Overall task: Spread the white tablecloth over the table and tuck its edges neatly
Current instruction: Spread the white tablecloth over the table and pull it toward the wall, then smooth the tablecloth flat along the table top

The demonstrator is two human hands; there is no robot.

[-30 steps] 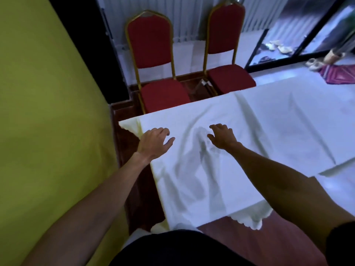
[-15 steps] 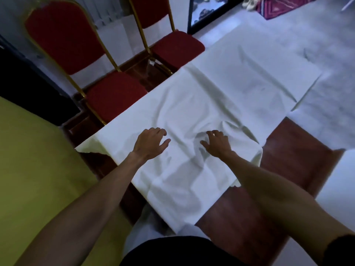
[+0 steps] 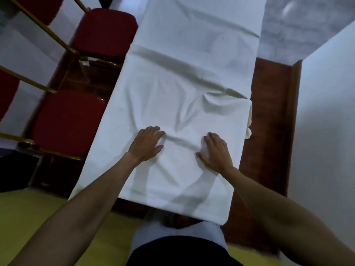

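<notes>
The white tablecloth [image 3: 172,89] lies along a dark wooden table [image 3: 269,120], whose right strip shows bare. Wrinkles run across the cloth's middle, and a bunched fold sits at its right edge. My left hand [image 3: 147,144] rests flat on the cloth near its front end, fingers spread, holding nothing. Beside it, a palm's width to the right, my right hand [image 3: 216,151] also presses flat on the cloth with fingers apart. A small ridge of cloth stands between the two hands. The near edge of the cloth hangs over the table end in front of my body.
Two red chairs with gold frames [image 3: 67,123] [image 3: 105,31] stand close along the table's left side. A yellow-green wall [image 3: 38,212] is at the lower left. A white surface [image 3: 326,131] rises on the right, and pale floor shows beyond.
The view has swung so the table now runs straight ahead. Both hands have gone from hovering, curled, to lying flat on the cloth, a little wider apart.
</notes>
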